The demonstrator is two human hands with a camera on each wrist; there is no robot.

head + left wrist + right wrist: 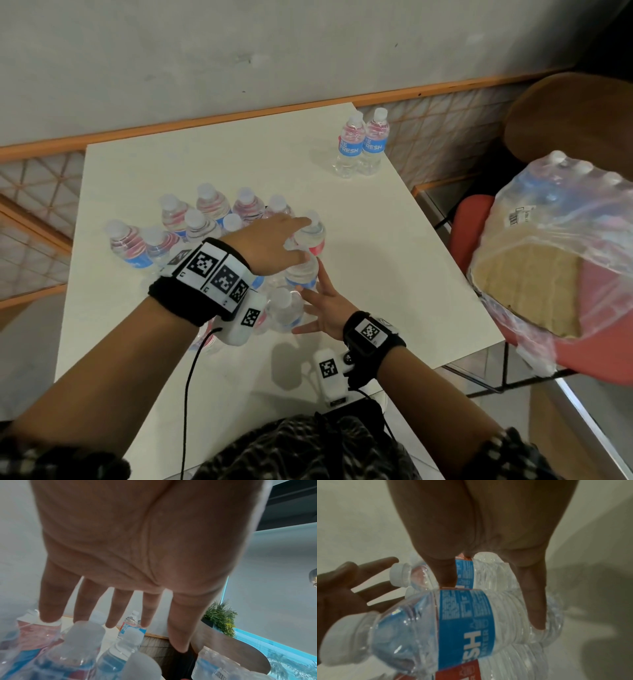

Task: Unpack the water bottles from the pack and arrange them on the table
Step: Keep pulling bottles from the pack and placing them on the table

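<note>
Standing in a loose cluster left of centre on the white counter [394, 260]: water bottles [202, 222], upright, white caps, blue and red labels, some touching. Reaching over that cluster from the left, the left hand [274, 245], fingers straight and spread, palm down, fingertips just above the caps of the rightmost bottles; holding nothing in the left wrist view. Just nearer, the right hand [325, 308], fingers spread and straight, pressed against the side of a bottle [301, 274] at the cluster's near right edge; thumb and a finger lying along its ribbed body in the right wrist view, not curled round it. Farther back, near the counter's far right corner, two bottles [361, 144] standing upright and touching, well apart from the cluster. Off the counter to the right, a pack [555, 240] in clear wrap with a cardboard base, tilted on a red chair [469, 226], bottles inside.
</note>
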